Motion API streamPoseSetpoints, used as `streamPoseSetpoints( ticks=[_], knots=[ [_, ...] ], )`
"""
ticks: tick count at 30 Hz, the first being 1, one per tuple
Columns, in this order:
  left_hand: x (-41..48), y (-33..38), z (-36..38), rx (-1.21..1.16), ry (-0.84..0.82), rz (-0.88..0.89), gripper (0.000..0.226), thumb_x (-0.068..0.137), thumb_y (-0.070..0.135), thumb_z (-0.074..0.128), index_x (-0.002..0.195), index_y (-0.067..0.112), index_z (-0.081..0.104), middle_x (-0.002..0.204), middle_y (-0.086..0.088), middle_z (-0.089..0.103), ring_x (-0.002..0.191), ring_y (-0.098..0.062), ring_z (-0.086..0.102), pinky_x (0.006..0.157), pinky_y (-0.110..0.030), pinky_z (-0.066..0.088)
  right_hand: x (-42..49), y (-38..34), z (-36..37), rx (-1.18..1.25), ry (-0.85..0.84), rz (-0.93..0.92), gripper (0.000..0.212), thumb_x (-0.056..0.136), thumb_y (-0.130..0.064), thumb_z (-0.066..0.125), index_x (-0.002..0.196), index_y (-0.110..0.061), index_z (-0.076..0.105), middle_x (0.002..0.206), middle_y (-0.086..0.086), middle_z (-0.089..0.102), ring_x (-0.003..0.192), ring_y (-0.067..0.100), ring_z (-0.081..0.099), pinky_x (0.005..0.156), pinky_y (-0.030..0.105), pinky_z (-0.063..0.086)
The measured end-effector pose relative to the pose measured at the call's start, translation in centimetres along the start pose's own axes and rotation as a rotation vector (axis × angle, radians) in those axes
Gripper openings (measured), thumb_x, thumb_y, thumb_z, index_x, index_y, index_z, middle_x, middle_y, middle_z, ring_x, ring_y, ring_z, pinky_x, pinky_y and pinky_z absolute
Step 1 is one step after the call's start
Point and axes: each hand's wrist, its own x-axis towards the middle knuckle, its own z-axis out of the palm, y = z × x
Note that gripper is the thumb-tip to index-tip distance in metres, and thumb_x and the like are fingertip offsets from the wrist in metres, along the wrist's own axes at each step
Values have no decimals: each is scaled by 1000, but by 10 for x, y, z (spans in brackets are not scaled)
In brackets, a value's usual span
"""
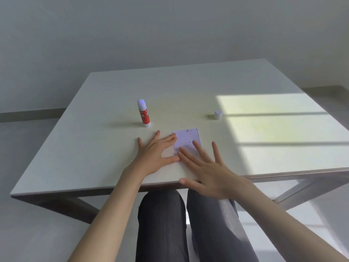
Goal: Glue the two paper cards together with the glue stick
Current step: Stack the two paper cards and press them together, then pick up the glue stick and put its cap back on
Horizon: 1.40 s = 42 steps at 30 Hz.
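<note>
Nearest to the person, the right hand (pixel 205 167) lies flat with its fingers spread wide, and its fingertips (pixel 182 151) press down on the near part of the paper cards (pixel 187 138). It holds nothing. The left hand (pixel 156 151) is just beside it, also flat and open, with its fingers touching the left edge of the cards. The cards look like one pale purple sheet lying flat near the front edge of the table (pixel 94 148); whether two are stacked there cannot be told. Paper cards like these are likely very light and thin, so they bend easily and can slide on the smooth top. Pressing flat with open fingers seems a good way to keep them in place, and a corner or edge would be the best spot to lift them. Farther back on the left, the glue stick (pixel 144 113) stands upright with its cap off, well apart from the cards. It looks stiff and easy to grab around its red middle. Far on the right sits the small white cap (pixel 218 114), beside a patch of sun.
</note>
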Motion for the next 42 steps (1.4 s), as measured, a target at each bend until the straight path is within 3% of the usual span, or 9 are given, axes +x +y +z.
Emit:
streamPoseSetpoints(
  ticks=[8, 13, 22, 25, 28, 30, 34, 38, 42],
  knots=[
    [-1, 0, -1, -4, -18, -5, 70, 84, 57, 52, 146, 40, 23, 155, 29, 13, 148, -13, -4, 109, -67, -6, 36, 42, -25, -73, -55, 229, 66, 90, -63, 8, 148, -37, -12, 158, -20, -14, 144, 20, -25, 112, 57, -21],
    [0, -1, 0, -36, -14, -6, 68, 84, 56, 53, 144, 42, 25, 154, 30, 14, 148, -12, -3, 109, -67, -7, 15, 6, 2, -17, -11, -43, 78, 79, -75, 0, 148, -39, -9, 157, -23, -10, 143, 11, -26, 108, 49, -29],
    [-4, -1, 2, -77, -1, 7, 68, 85, 52, 54, 145, 38, 25, 154, 29, 15, 148, -9, -5, 109, -63, -14, 43, 48, -13, -49, 11, 170, 69, 91, -63, 10, 149, -33, -12, 159, -18, -13, 146, 17, -18, 115, 55, -17],
    [-10, -1, 3, -343, 224, 27, 56, 86, 38, 62, 138, 33, 42, 144, 28, 34, 142, -1, 21, 116, -50, -3, 42, 49, -9, -43, 64, 173, 68, 91, -62, 7, 149, -32, -13, 159, -18, -12, 147, 16, -16, 116, 54, -15],
    [-12, -11, -6, -671, 762, -111, 43, 82, 24, 69, 124, 22, 59, 124, 16, 58, 120, -3, 53, 105, -23, 36, 39, 47, -9, 55, 177, 177, 70, 89, -64, 6, 149, -33, -12, 158, -19, -10, 147, 13, -10, 119, 47, -11],
    [-1, -19, -17, -727, 961, -267, 51, 79, 24, 73, 126, 16, 57, 126, 4, 59, 119, -13, 55, 101, -27, 42, 36, 44, -11, 183, 308, 167, 68, 92, -61, 12, 151, -31, -2, 160, -14, 2, 148, 10, 1, 120, 42, -4],
    [36, -23, -30, -710, 786, -440, 69, 78, 27, 72, 138, 10, 44, 143, -6, 49, 131, -18, 46, 108, -35, 37, 29, 49, -17, 544, 604, 224, 47, 95, -39, 44, 137, -17, 47, 138, 1, 54, 128, 18, 49, 106, 34, 37],
    [50, -11, -31, -736, 840, -378, 13, 81, 21, 65, 76, 9, 64, 76, -8, 71, 78, -24, 67, 68, -26, 42, 26, 48, -21, 641, 799, 289, 25, 92, -24, 56, 110, -10, 65, 104, 2, 70, 89, 18, 64, 80, 33, 49],
    [38, 13, -35, -1042, 756, -341, 28, 81, 26, 65, 53, 23, 68, 49, 13, 65, 55, 2, 55, 62, -21, 45, 27, 43, -22, 536, 952, 291, 11, 89, -10, 60, 86, -8, 70, 78, 1, 69, 67, 18, 61, 63, 25, 45]
  ],
)
